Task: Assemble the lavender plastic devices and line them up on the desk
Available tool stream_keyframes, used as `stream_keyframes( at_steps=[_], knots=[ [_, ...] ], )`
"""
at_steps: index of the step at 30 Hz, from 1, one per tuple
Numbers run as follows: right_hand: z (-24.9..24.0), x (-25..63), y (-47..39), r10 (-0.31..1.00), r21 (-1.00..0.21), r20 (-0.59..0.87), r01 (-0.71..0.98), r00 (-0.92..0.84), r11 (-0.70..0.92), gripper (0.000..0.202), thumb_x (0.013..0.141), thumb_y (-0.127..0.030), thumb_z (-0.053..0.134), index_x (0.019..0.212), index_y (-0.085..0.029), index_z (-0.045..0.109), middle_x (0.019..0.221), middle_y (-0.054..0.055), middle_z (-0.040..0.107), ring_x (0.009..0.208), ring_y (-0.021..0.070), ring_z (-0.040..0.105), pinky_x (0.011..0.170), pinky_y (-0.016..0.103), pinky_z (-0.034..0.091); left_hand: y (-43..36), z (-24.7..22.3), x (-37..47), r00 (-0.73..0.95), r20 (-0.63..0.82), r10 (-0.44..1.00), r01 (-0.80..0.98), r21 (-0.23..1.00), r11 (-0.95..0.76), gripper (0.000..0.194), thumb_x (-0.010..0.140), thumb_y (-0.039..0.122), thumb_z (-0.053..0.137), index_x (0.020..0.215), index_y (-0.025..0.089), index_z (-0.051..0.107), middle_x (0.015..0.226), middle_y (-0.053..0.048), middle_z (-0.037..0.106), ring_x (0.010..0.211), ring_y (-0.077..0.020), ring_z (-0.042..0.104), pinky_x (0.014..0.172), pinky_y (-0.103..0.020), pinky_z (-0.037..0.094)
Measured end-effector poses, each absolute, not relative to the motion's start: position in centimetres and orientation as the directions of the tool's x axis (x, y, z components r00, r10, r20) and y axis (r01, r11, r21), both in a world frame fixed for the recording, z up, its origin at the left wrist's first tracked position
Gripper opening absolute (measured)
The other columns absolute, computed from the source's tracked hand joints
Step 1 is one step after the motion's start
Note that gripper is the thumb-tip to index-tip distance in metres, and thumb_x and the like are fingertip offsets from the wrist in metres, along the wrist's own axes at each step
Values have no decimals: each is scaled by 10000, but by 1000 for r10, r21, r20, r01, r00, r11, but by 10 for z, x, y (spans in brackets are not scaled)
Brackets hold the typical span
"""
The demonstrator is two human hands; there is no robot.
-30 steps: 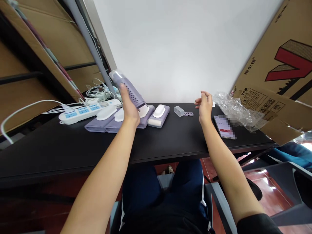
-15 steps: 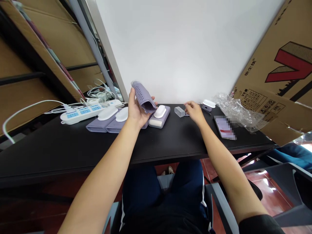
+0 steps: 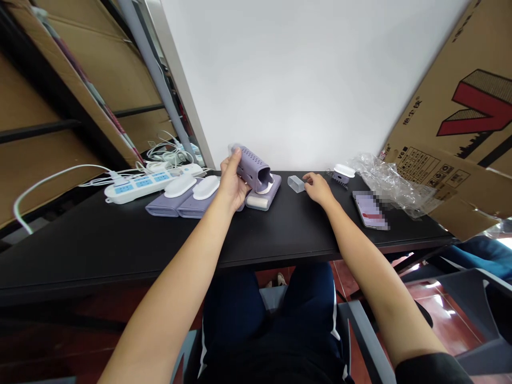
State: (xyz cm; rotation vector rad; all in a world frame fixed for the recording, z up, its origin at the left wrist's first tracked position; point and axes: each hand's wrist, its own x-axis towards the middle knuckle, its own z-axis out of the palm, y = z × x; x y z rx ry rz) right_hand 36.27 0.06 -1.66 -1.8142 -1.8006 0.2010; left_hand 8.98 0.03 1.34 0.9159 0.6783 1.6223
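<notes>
A hollow purple case (image 3: pixel 253 166) with rows of small holes is gripped in my left hand (image 3: pixel 233 184), its open end facing right and down. It hangs over a flat purple case (image 3: pixel 272 196) that bears a white oval piece and a whitish roll. My right hand (image 3: pixel 318 188) rests on the black table with its fingers curled down, at the right side of a clear plastic cap (image 3: pixel 296 184). What its fingertips hold, if anything, is hidden. Two more purple cases (image 3: pixel 163 207) with white oval pieces (image 3: pixel 180 186) lie left of my left hand.
A white power strip (image 3: pixel 138 186) with cables lies at the left. To the right are a purple comb-like piece with a white top (image 3: pixel 343 173), a phone (image 3: pixel 370 210), crumpled clear plastic (image 3: pixel 394 186) and a large cardboard box (image 3: pixel 452 122). A white wall stands behind the table (image 3: pixel 280 234).
My left hand has moved right and slightly down with the hollow case, which has turned to show its opening more. My right hand has lowered slightly, covering the small purple piece beside the cap.
</notes>
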Motion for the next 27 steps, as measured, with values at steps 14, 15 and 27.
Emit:
stream_keyframes(
  at_steps=[14,15,27],
  knots=[
    [-10,406,6,901,-383,260,894,347,-234,472,972,-195,500,1397,-245,699,1465,145,655,1356,357,592,1129,539,453,-28,-5,121,230,287,930,135,937,-322,607,892,425,787,1465,350,601,1157,-85,668,695,-162,657,535,-268,543],
    [-11,412,6,873,-386,273,877,404,-285,470,974,-207,506,1401,-236,700,1483,161,634,1374,372,572,1135,552,438,-28,-7,121,246,289,925,139,934,-329,616,878,447,803,1456,348,612,1150,-85,669,692,-163,657,535,-269,539],
    [-21,426,11,828,-401,167,804,535,-439,437,962,-142,515,1346,-251,691,1433,166,633,1357,358,552,1137,534,368,-37,1,116,304,400,864,542,674,-503,518,934,563,686,1374,290,676,948,-52,690,874,-261,634,973,-465,501]
  ],
)
